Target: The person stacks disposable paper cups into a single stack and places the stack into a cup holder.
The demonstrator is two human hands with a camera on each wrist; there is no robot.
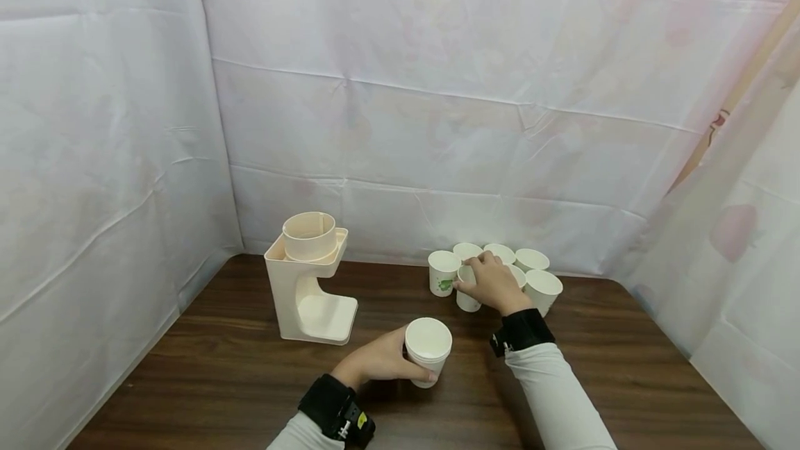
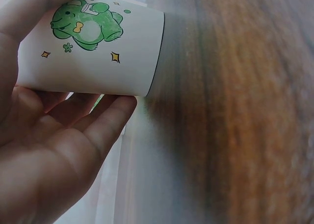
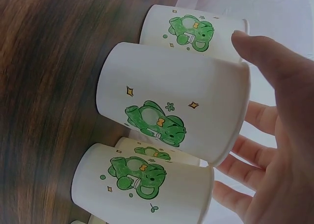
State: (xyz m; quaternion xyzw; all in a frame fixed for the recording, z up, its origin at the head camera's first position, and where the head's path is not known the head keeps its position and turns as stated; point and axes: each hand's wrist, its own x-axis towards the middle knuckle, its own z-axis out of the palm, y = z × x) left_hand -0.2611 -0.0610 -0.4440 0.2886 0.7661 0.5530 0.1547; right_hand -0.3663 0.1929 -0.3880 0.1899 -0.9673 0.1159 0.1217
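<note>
My left hand (image 1: 390, 358) grips a stack of white paper cups (image 1: 428, 340) near the table's front; more than one rim line shows at its top. In the left wrist view, a green bear is printed on the held cup (image 2: 93, 42), with thumb and fingers around its sides. The right hand (image 1: 496, 283) reaches over a white paper cup (image 3: 171, 101) in the group at the back. Its thumb and fingers are spread around that cup's rim, the fingers partly hidden behind it. Whether they touch the cup is unclear.
Several more white paper cups (image 1: 443, 272) stand upright close together around the right hand. A cream stand (image 1: 290, 301) with a round holder (image 1: 309, 236) on top is at the left. White curtains (image 1: 400, 123) enclose the dark wooden table (image 1: 206, 367).
</note>
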